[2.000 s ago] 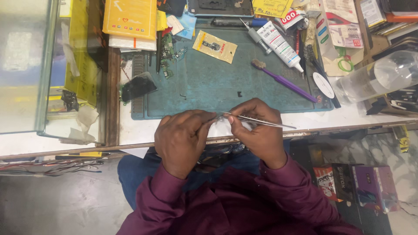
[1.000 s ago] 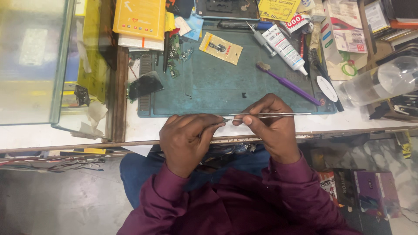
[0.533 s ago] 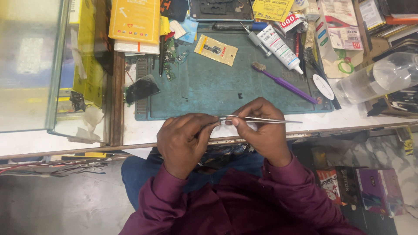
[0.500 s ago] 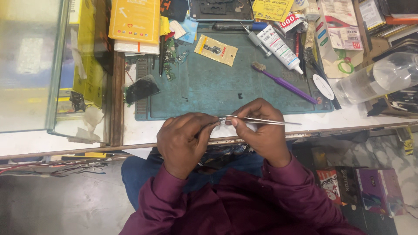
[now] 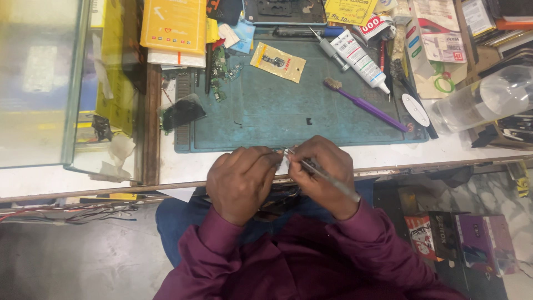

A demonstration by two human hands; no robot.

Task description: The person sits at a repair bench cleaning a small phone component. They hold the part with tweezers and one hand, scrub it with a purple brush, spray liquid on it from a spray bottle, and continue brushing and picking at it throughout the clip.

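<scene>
My left hand (image 5: 241, 180) and my right hand (image 5: 322, 172) meet at the front edge of the white bench, just below the teal work mat (image 5: 277, 111). My right hand grips thin metal tweezers (image 5: 327, 176); their tips point left toward my left fingertips and the handle slants down to the right over my wrist. My left hand pinches a small pale part (image 5: 283, 161) between thumb and fingers, mostly hidden. The tweezer tips touch that part.
On the mat lie a purple brush (image 5: 366, 105), a white glue tube (image 5: 361, 61), a yellow sachet (image 5: 277, 62) and a small black piece (image 5: 309, 121). A dark phone part (image 5: 183, 111) sits at the mat's left edge. A clear plastic bottle (image 5: 483, 100) lies at right, a glass case (image 5: 39, 83) at left.
The tweezers have swung from pointing out to the right, nearly level, to slanting down over my right wrist. Both hands stay together at the bench edge.
</scene>
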